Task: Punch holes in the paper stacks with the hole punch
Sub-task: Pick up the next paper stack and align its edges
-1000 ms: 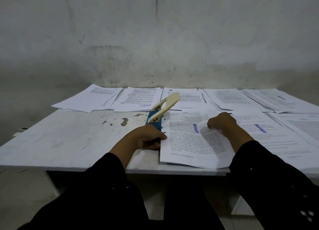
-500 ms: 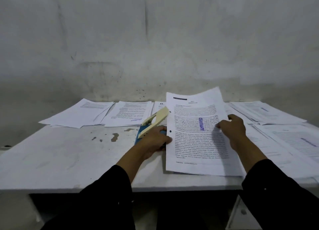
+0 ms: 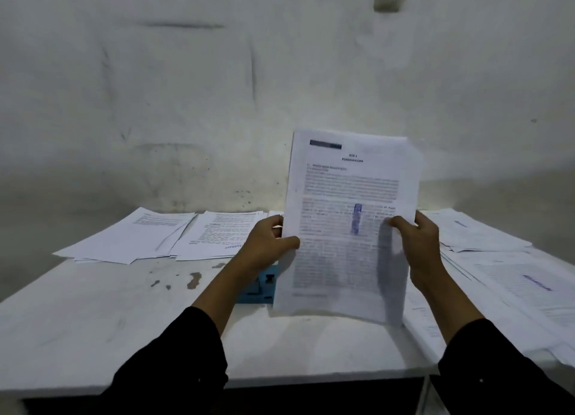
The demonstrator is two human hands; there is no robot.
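Observation:
I hold a printed paper stack (image 3: 345,228) upright above the table, its bottom edge close to the tabletop. My left hand (image 3: 267,243) grips its left edge and my right hand (image 3: 418,243) grips its right edge. The page carries a blue stamp near its middle. Behind the stack and my left wrist, only the blue base of the hole punch (image 3: 259,287) shows; its cream handle is hidden.
The white table (image 3: 93,315) has dark stains near its middle. Two paper piles (image 3: 133,237) (image 3: 224,234) lie at the back left. More stacks (image 3: 513,290) cover the right side. A grey wall stands close behind the table.
The paper stack has been lifted from lying flat on the table to upright. My left hand left the hole punch and took the stack's left edge. The view tilted up.

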